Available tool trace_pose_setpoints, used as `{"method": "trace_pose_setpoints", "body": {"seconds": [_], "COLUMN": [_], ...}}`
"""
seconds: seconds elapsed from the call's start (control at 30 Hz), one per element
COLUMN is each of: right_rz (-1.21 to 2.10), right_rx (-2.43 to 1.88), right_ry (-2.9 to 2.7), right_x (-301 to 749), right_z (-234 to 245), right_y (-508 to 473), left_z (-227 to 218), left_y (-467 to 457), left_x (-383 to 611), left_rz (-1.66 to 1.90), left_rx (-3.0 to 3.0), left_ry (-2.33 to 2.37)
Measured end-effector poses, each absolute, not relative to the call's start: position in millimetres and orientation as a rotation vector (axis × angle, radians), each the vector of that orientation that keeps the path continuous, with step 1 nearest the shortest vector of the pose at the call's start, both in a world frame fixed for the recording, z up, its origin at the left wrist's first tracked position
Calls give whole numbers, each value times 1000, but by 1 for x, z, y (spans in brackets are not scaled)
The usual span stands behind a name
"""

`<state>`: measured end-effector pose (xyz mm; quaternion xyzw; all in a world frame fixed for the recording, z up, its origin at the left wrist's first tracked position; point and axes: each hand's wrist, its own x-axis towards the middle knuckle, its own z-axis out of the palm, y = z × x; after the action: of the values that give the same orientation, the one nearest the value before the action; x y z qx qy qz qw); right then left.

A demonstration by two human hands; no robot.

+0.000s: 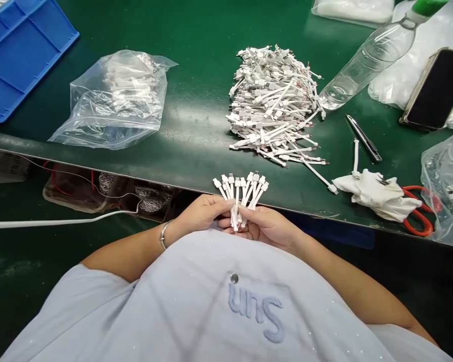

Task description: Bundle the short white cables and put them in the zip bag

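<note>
Close to my body, at the table's front edge, I hold a fan of short white cables (237, 193) with connector plugs at their upper ends. My left hand (207, 211) pinches the bundle from the left, thumb on top. From the other side my right hand (270, 223) grips the same bundle, its thumb across the cables. The cables' lower ends show between the fingers, partly hidden by them. Just beyond, a large pile of similar white cables (274, 100) lies on the green table (196, 95).
Left of the pile lies a clear plastic bag (117, 110) with white pieces inside, near a blue bin (22, 55). To the right are a bottle (373, 58), a phone (438, 88), a pen (363, 138), a white cloth (377, 195) and red-handled scissors (419, 226).
</note>
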<state>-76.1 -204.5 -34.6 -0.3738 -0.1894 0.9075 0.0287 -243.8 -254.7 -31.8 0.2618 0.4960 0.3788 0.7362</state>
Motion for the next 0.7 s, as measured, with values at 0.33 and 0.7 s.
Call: {"method": "trace_pose_setpoints", "body": {"seconds": [0.33, 0.7], "right_rz": [2866, 2862], "right_rx": [-1025, -857], "right_ry": [-666, -742], "right_x": [-72, -66], "right_z": [-41, -43], "right_y": [-202, -203], "left_z": [-27, -21], "left_y": [-247, -246], "left_x": [-236, -227], "left_rz": [678, 771], "left_rx": [376, 262], "left_ry": [1088, 1175]}}
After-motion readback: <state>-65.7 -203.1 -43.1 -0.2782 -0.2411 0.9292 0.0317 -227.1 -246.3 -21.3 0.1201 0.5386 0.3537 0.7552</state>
